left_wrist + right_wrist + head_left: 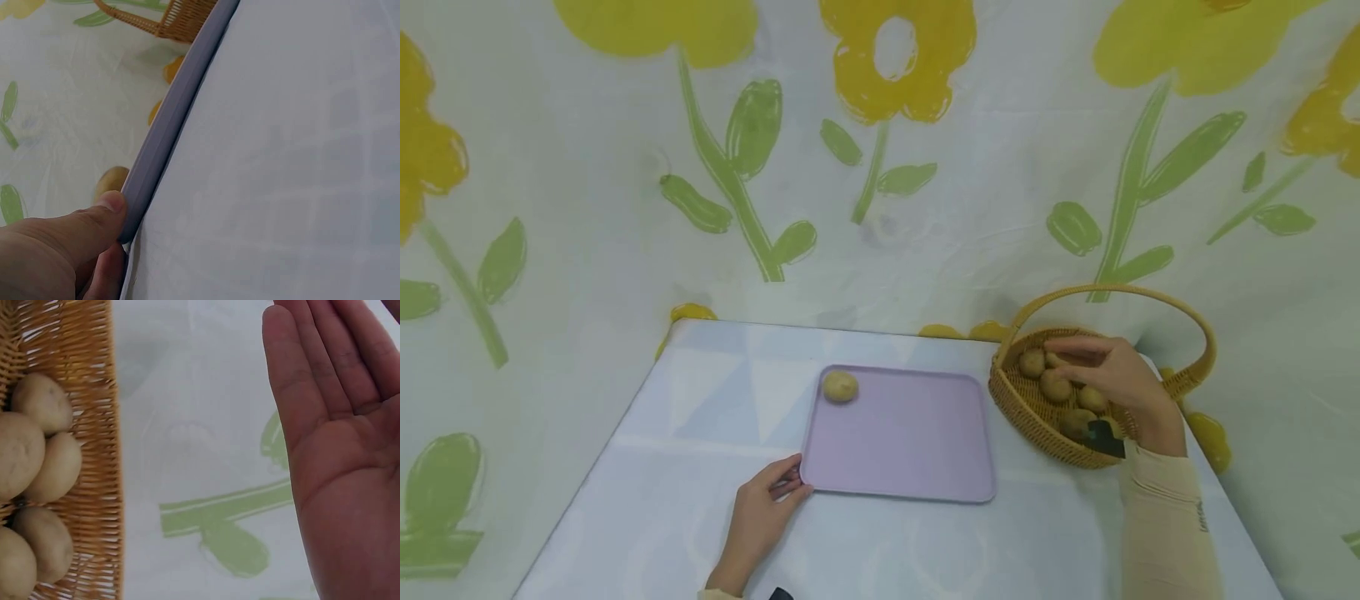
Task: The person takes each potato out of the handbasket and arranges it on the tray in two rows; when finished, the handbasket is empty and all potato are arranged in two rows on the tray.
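Observation:
A lilac tray (898, 450) lies on the table, with one potato (840, 386) in its far left corner. At the near left corner my left hand (762, 512) grips the tray. The left wrist view shows its thumb (111, 203) against the tray's rim (169, 125), other fingers tucked below. My right hand (1123, 379) is over a wicker basket (1037, 429) holding several potatoes (1056, 386). In the right wrist view the palm (350, 462) is bare and the fingers are straight; it stands apart from the potatoes (42, 403).
The basket's tall arched handle (1112, 289) rises over it at the table's right side. The table (715, 383) wears a pale patterned cover. Behind it hangs a white backdrop (970, 233) with yellow flowers and green leaves.

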`<action>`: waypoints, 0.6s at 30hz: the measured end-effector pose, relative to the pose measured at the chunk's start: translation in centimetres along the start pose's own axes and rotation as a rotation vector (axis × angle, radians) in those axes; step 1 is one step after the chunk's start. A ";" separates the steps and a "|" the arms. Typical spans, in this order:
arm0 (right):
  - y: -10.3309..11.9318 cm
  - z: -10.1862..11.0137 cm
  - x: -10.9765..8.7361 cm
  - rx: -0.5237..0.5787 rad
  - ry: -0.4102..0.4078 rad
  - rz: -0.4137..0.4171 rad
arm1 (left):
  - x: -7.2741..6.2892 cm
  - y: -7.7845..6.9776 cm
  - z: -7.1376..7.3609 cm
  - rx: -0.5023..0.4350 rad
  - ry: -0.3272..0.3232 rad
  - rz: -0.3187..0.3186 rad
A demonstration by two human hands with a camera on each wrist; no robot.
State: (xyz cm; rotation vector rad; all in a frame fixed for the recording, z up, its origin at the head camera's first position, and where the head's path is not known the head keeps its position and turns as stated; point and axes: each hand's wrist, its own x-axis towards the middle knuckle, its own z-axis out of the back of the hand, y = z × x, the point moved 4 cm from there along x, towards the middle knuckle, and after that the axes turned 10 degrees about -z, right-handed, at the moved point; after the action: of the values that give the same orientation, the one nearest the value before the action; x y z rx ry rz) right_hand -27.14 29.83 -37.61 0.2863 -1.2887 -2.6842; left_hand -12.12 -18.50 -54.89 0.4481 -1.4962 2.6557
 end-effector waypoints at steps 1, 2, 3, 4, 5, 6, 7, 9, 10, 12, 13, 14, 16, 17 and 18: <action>-0.3 0.1 0.1 -0.020 -0.013 -0.021 | 0.1 0.0 0.0 0.003 0.002 -0.003; -0.5 0.2 0.1 -0.042 -0.026 -0.040 | 0.2 0.0 0.0 0.005 0.006 -0.002; -0.8 0.3 0.2 -0.061 -0.036 -0.063 | 0.2 0.0 0.1 0.006 0.007 -0.001; -1.0 0.4 0.3 -0.078 -0.045 -0.086 | 0.3 0.0 0.1 0.009 0.009 0.001; -1.3 0.4 0.4 -0.093 -0.053 -0.100 | 0.3 0.0 0.1 0.006 0.012 0.007; -1.6 0.5 0.5 -0.107 -0.061 -0.113 | 0.3 0.0 0.1 0.004 0.016 0.013; -1.8 0.6 0.5 -0.107 -0.065 -0.129 | 0.2 0.0 0.1 0.002 0.018 0.018; -2.4 0.7 0.6 -0.103 -0.079 -0.162 | 0.1 0.0 0.0 -0.001 0.022 0.027; -2.6 0.8 0.6 -0.101 -0.083 -0.169 | 0.1 0.0 0.0 0.001 0.022 0.020; -2.9 0.9 0.7 -0.085 -0.081 -0.171 | 0.1 0.0 0.0 0.004 0.018 0.014; -3.1 0.9 0.7 -0.071 -0.076 -0.169 | 0.1 -0.1 0.1 0.004 0.013 0.009; -3.2 0.9 0.7 -0.061 -0.070 -0.160 | 0.1 -0.1 0.1 0.004 0.012 0.008; -3.5 0.8 0.6 -0.053 -0.053 -0.138 | 0.1 -0.1 0.1 0.003 0.011 0.003; -3.7 0.8 0.6 -0.042 -0.047 -0.129 | 0.1 -0.1 0.1 -0.003 0.014 0.012; -3.9 0.8 0.6 -0.032 -0.044 -0.123 | 0.2 -0.1 0.0 -0.004 0.019 0.013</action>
State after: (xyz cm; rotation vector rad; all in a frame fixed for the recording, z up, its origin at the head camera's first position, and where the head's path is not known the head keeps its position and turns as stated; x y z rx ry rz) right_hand -28.10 32.71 -40.27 0.3140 -1.2785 -2.8260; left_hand -12.27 -18.50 -54.78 0.4136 -1.5047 2.6582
